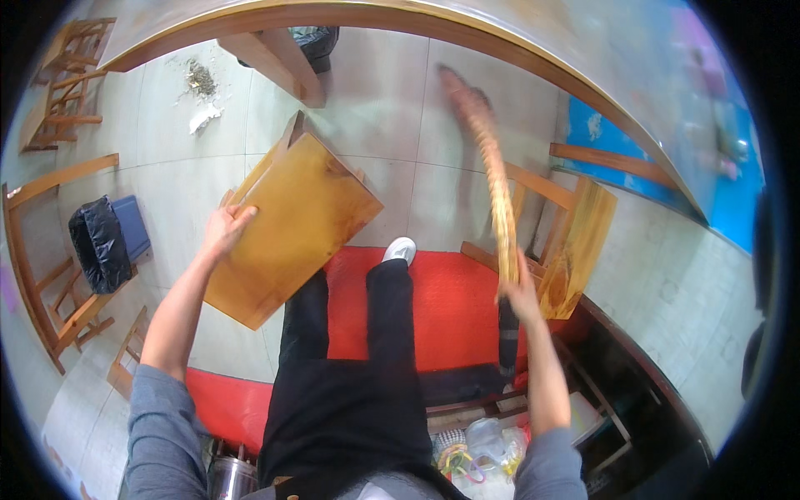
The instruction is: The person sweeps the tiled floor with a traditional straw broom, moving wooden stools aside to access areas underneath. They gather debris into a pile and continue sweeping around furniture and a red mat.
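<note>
My left hand [228, 228] grips the edge of a wooden stool [294, 231], thumb on top of its flat yellow-brown seat. The stool is tilted, and part of its legs shows past the far edge. In my right hand [520, 294] is a long broom [494, 181] with a ridged, straw-coloured shaft. Its dark grip end points back towards me. The reddish-brown far end is blurred and reaches over the tiled floor. A heap of sweepings [201, 78] lies on the tiles at the far left, with a crumpled white paper scrap [205, 117] beside it.
A wood-edged table [400, 9] arches across the far side, its leg [281, 69] near a black bag [315, 47]. Another wooden stool [578, 250] stands at right. A red mat [450, 306] lies underfoot. At left is a black-bagged container [100, 244]; plastic bags [490, 440] lie near me.
</note>
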{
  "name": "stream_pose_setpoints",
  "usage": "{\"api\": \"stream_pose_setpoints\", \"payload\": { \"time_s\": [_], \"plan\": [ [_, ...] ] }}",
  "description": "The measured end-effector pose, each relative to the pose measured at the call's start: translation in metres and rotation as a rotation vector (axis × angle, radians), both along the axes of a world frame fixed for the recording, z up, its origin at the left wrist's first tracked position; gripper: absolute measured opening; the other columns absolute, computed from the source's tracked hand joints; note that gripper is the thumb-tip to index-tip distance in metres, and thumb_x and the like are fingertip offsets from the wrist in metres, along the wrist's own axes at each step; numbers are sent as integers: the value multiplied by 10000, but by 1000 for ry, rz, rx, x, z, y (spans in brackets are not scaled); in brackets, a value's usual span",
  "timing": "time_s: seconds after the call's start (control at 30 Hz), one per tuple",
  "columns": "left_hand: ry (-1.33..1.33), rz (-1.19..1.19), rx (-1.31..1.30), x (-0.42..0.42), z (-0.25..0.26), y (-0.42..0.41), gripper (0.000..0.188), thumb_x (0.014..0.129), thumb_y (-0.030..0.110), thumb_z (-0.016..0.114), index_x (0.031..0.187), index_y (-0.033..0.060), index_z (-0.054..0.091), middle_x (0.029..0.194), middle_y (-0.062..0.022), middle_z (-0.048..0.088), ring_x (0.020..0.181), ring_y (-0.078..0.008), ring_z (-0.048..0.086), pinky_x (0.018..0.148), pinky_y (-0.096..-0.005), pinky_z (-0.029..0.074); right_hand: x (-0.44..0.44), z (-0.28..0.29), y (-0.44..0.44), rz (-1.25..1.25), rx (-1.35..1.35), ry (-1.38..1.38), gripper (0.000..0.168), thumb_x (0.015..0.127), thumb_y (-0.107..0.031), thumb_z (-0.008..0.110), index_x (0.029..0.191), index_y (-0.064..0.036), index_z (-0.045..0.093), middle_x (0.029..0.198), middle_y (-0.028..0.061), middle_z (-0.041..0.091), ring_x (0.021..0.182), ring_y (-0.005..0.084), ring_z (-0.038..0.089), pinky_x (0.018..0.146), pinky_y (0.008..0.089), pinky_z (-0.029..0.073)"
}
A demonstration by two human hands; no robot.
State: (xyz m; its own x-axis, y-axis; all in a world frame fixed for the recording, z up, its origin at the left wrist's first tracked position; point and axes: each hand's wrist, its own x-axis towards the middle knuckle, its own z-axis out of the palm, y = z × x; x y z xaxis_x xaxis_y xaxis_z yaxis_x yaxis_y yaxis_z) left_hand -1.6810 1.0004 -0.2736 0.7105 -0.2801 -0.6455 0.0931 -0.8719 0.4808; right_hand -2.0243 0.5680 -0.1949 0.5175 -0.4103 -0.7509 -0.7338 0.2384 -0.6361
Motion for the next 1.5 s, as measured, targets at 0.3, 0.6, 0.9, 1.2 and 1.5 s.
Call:
{"api": "stream_pose_setpoints", "payload": {
  "time_s": [0.3, 0.6, 0.9, 1.2, 1.5],
  "plan": [
    [5, 33, 138, -46, 54, 90, 427, 739, 447, 592, 872, 43, 624, 595, -130, 560, 578, -257, 550, 594, -355, 426, 49, -66, 183, 395, -196, 29, 821, 661, -20, 537, 1360, -90, 112, 1227, 223, 420, 1101, 305, 458, 865, 353, 417],
    [5, 104, 217, -62, 95, 185, 414, 722, 417, 618, 967, 83, 625, 677, -146, 600, 667, -263, 585, 644, -359, 440, 107, -87, 272, -106, 298, 282, 893, 727, -130, 649, 1344, -116, 4, 818, 122, 540, 448, 204, 530, 392, 323, 464],
    [55, 188, 293, -70, 91, 242, 428, 720, 412, 636, 968, 64, 621, 738, -112, 638, 674, -214, 601, 644, -322, 450, 124, -59, 349, -49, 475, 290, 827, 721, -51, 592, 1357, -159, 75, 775, 125, 538, 422, 203, 519, 353, 303, 428],
    [72, 274, 230, -64, 71, 286, 472, 714, 432, 650, 887, -6, 609, 755, -148, 631, 680, -238, 598, 652, -328, 452, 58, -23, 238, -506, 451, 316, 454, 815, -252, 511, 1212, -237, 294, 661, 100, 480, 467, 178, 494, 413, 328, 464],
    [127, 219, 267, -49, 69, 283, 489, 715, 455, 632, 907, 6, 609, 760, -169, 624, 723, -277, 600, 662, -344, 450, 124, -57, 378, -391, 705, 369, 505, 810, -233, 530, 1203, -234, 213, 653, 101, 472, 458, 205, 520, 372, 346, 465]
  ]
}}
